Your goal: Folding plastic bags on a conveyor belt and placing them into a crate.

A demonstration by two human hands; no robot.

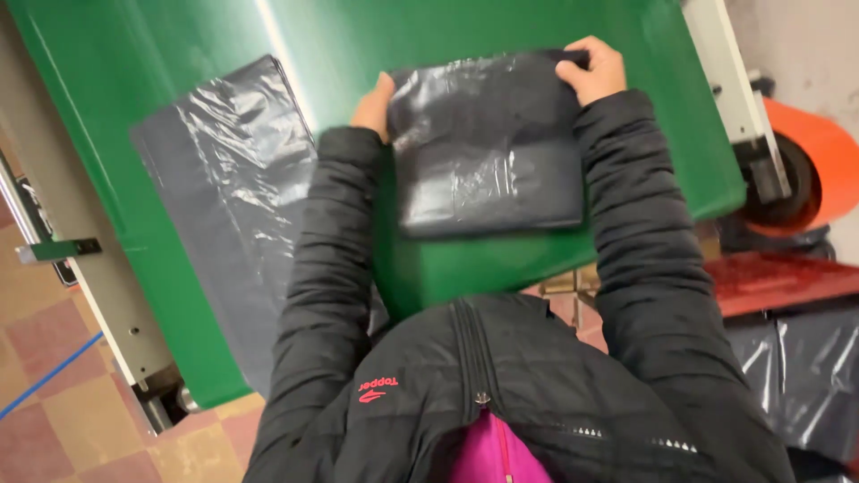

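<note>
Overhead: broad green table, smooth and glossy, tilted across view, far edge cut off at top. Black quilted jacket filling lower centre, zip open over magenta lining; small red emblem with lettering on left chest, not transcribed. Long flat sheet of dark grey plastic film at left on table, wrinkled and shiny, lower end hidden behind jacket sleeve. Folded stack of dark plastic bags at table centre, between both forearms, roughly rectangular, glossy, creased, near edge neat and square. Orange roll at right beyond table edge, curved, partly cut off by frame; black core end visible beside white machine frame. Red surface below roll, with more dark film underneath, outline hard to make out. Pale metal rail at left of table, bearing small green bracket. Checkered floor tiles in tan and reddish tones at lower left, crossed by thin blue line. Left hand against upper left corner of stack, fingers mostly hidden behind film, grip impossible to tell for certain. Right hand at upper right corner, fingers curled, pinching edge of stack between thumb and fingertips.
</note>
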